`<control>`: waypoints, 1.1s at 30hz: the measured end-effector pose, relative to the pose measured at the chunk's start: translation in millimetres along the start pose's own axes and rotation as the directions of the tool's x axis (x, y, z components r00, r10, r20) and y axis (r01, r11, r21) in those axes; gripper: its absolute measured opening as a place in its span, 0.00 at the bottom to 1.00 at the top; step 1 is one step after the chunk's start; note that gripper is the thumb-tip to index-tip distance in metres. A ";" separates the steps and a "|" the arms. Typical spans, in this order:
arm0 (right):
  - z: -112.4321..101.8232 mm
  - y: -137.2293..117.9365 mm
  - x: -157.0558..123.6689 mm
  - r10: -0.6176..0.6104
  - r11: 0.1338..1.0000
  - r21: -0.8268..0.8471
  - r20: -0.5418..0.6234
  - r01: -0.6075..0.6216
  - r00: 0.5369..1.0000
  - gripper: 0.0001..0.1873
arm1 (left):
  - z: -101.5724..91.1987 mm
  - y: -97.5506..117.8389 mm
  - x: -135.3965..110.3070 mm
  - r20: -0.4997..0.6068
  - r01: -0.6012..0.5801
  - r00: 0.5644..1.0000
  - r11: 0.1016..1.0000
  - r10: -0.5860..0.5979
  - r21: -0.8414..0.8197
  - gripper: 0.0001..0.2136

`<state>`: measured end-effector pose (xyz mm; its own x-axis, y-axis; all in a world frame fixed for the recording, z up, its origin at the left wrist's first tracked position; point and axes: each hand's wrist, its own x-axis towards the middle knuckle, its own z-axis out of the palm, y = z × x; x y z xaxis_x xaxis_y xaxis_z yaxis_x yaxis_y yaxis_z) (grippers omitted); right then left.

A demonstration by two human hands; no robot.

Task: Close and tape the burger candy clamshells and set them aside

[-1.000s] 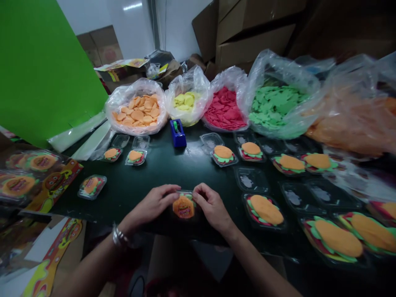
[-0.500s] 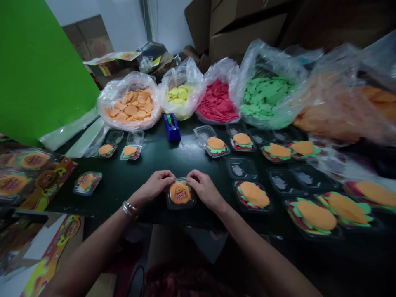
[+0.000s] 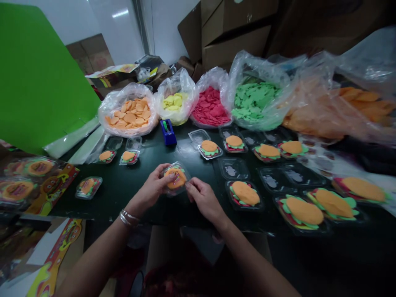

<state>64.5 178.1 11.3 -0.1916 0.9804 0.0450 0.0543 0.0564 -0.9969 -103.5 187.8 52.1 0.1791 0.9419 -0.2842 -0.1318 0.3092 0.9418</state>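
Observation:
A clear plastic clamshell box (image 3: 175, 176) with a toy burger inside sits tilted in front of me, its lid closed and a printed label on top. My left hand (image 3: 154, 183) grips its left side, thumb over the lid and fingers around the edge. At the box's lower right edge, the thumb and fingers of my right hand (image 3: 201, 196) pinch together; the fingertips are partly hidden. To the right, an open clamshell (image 3: 244, 194) holds another burger of orange bun, green and red pieces. A closed burger box (image 3: 88, 187) lies off to my left.
Several open burger boxes (image 3: 299, 210) stand in rows on the right of the dark table (image 3: 136, 202). A blue tape dispenser (image 3: 168, 133) stands behind my hands. Plastic bags of orange (image 3: 131, 114), yellow, red and green pieces (image 3: 255, 101) line the back. Printed packs (image 3: 52, 185) lie at left.
The burger box has been lifted and turned to a tilt. My left hand has shifted its hold onto the lid, and my right hand has moved down to the lower right edge.

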 end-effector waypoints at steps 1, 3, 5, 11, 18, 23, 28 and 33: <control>0.9 0.2 -4.5 -0.005 1.000 -0.001 -0.017 0.005 1.000 0.17 | 2.5 -0.2 0.8 -0.009 -0.004 1.000 0.999 0.004 -0.036 0.23; 1.8 0.8 -9.9 -0.025 0.999 0.022 -0.050 0.026 0.998 0.18 | 7.5 -0.7 1.3 -0.017 -0.008 1.000 0.996 0.006 -0.090 0.23; 0.7 1.3 -10.9 -0.035 0.998 0.052 -0.055 0.038 0.998 0.19 | 12.3 -1.1 0.5 -0.015 0.000 1.000 0.992 -0.002 -0.127 0.23; -7.0 6.5 -2.5 -0.035 0.961 0.273 -0.015 0.038 0.999 0.21 | 18.5 1.6 -4.4 0.005 0.054 0.999 0.974 -0.054 -0.222 0.22; 17.5 10.8 -8.6 0.029 0.961 0.276 0.008 -0.030 1.000 0.20 | 23.4 -1.0 -3.5 -0.136 -0.086 0.990 0.944 0.044 -0.319 0.22; 36.1 16.2 -19.7 0.017 0.980 0.199 -0.018 -0.013 1.000 0.21 | 41.8 -8.0 -5.9 -0.202 -0.207 0.969 0.917 0.143 -0.342 0.20; 29.3 18.5 -19.7 -0.019 0.990 0.142 0.050 0.012 0.999 0.22 | 40.5 -14.1 -11.6 -0.176 -0.245 0.966 0.890 0.190 -0.384 0.18; 5.1 2.5 -9.6 0.133 0.989 0.016 0.351 -0.148 0.927 0.21 | 10.7 -18.1 -18.1 -0.121 -0.176 0.982 0.949 0.148 -0.262 0.20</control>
<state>61.5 167.9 8.0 -0.5142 0.8502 -0.1130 0.0663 -0.0919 -0.9936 -93.9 163.8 42.1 0.0382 0.9862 -0.1610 -0.4121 0.1623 0.8966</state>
